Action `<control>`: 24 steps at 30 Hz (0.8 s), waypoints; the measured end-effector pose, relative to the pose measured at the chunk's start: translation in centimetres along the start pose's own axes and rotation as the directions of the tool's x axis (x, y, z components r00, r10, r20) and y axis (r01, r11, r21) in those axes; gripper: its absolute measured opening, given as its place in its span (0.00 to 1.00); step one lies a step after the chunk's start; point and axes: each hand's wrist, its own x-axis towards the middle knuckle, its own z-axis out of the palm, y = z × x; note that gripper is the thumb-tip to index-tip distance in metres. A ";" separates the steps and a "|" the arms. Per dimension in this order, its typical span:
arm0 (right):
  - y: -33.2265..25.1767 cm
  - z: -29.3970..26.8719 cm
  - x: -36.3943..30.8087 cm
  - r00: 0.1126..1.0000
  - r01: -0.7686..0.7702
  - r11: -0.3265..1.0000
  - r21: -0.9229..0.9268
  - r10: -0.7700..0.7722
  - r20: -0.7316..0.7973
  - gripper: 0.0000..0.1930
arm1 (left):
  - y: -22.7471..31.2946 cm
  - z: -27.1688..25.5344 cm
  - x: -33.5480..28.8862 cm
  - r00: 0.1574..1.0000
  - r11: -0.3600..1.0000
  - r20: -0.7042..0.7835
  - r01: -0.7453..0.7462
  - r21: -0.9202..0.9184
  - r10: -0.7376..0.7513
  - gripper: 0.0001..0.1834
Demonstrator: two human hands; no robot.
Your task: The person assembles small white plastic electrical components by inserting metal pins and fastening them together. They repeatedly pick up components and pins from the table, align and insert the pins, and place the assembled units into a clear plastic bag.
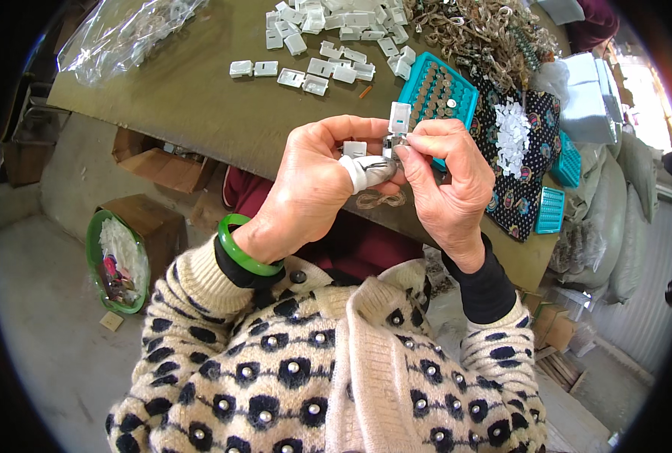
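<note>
Both hands meet over the table's near edge around a small white hinged plastic box (399,118), its lid standing open. My left hand (317,162) is closed on the box; white wrapping covers one of its fingers, and a green bangle (239,245) circles the wrist. My right hand (451,162) pinches with thumb and forefinger at the box's lower end. Something small and shiny shows between the fingertips, too hidden to name. Another white box (355,149) shows just behind the left fingers. Below the fingers is a loop of thin brown cord (380,200).
White hinged boxes (336,64) lie scattered and heaped farther back. A teal tray (468,106) of brown round pieces stands beyond my right hand. White slips (512,140) lie on dark patterned cloth (513,208), near tangled cords (487,34). A green basin (94,253) sits on the floor, left.
</note>
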 end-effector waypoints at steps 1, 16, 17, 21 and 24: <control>0.0 0.1 0.0 1.000 0.001 1.000 -0.003 -0.001 -0.010 0.11 | 0.0 0.0 0.0 1.000 1.000 -0.016 0.017 0.020 -0.016 0.17; 0.0 -0.6 0.3 0.992 0.055 0.995 -0.084 -0.045 0.116 0.10 | -0.2 -0.2 0.0 1.000 0.999 -0.006 -0.013 0.041 0.014 0.17; 0.0 -0.6 0.3 0.990 0.057 0.995 -0.083 -0.045 0.136 0.10 | -0.2 -0.2 0.0 1.000 0.999 -0.003 -0.016 0.047 0.016 0.17; 0.0 -1.5 0.1 0.982 -0.021 0.999 0.038 0.014 0.186 0.08 | -0.2 -0.3 -0.1 0.998 0.996 -0.031 0.062 0.061 -0.060 0.15; 0.9 -2.9 0.0 0.983 -0.159 0.987 -0.028 0.161 0.086 0.06 | -0.2 -0.6 0.0 0.996 0.991 -0.010 0.091 0.093 -0.090 0.11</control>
